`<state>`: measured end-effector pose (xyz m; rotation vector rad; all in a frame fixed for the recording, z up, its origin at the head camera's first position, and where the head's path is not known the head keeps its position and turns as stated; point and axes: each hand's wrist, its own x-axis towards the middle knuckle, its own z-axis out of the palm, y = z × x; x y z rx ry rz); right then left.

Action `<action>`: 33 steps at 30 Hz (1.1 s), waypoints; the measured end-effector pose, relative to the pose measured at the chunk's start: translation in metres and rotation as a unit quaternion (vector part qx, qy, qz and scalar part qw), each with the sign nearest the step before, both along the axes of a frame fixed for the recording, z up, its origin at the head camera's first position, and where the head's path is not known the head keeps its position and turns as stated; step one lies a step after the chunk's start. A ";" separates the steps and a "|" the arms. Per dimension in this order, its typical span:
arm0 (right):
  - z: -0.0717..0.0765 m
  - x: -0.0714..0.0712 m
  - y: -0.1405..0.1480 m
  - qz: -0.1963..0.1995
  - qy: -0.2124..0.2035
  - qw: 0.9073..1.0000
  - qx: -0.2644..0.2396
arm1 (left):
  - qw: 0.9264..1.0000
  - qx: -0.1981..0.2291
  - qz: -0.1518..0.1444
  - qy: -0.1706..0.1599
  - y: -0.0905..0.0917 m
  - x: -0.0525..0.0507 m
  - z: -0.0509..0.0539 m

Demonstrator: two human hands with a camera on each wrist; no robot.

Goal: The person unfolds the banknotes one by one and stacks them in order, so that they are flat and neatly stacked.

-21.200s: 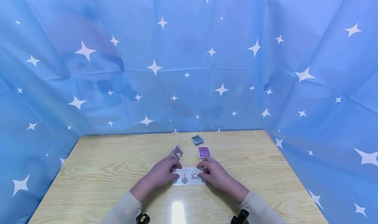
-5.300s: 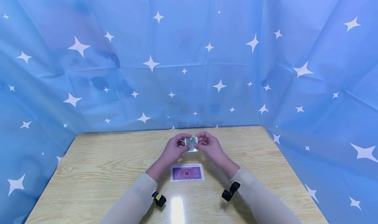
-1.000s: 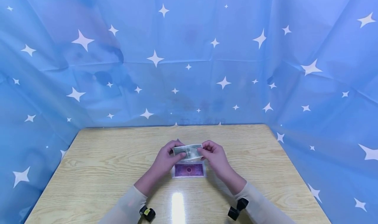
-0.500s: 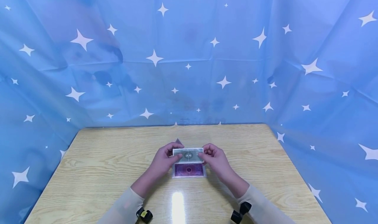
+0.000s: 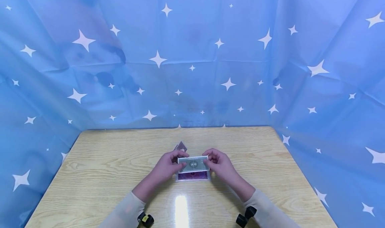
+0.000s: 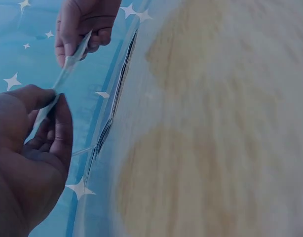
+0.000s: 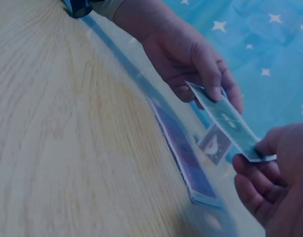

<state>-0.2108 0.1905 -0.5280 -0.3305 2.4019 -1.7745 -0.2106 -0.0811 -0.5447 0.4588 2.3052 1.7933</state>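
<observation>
Both hands hold a green banknote, opened out flat with a crease down its middle (image 5: 197,165). My left hand (image 5: 165,166) pinches its left end and my right hand (image 5: 222,163) its right end, thumbs on top. In the right wrist view the green banknote (image 7: 229,123) is tilted and raised off the table. Under it a purple banknote (image 5: 192,176) lies flat, partly covered from the head view, and its edge shows a thin stack. Just behind my left hand lies a folded brownish-grey banknote (image 5: 181,146), partly hidden by the fingers.
The wooden table (image 5: 105,174) reaches back to a blue star-printed cloth (image 5: 192,87). Black devices are strapped at the left wrist (image 5: 146,219) and the right wrist (image 5: 246,216). A bright glare spot (image 5: 181,209) shows near the front.
Folded small 5.3 seconds ago, the green banknote is now spread open. Over the last second both hands have levelled it and drawn it nearer, over the purple banknote.
</observation>
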 end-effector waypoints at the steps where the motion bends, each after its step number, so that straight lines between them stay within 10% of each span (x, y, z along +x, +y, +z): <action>1: -0.002 0.000 0.001 0.001 0.001 1.000 0.008 | 1.000 -0.007 -0.004 0.004 0.000 0.001 0.000; 14: -0.010 0.004 0.002 0.024 0.036 0.991 0.123 | 0.992 -0.116 -0.049 0.033 -0.006 -0.005 -0.004; 33: -0.015 0.004 -0.001 0.045 0.110 0.966 0.228 | 0.952 -0.274 -0.054 0.127 0.001 -0.004 0.005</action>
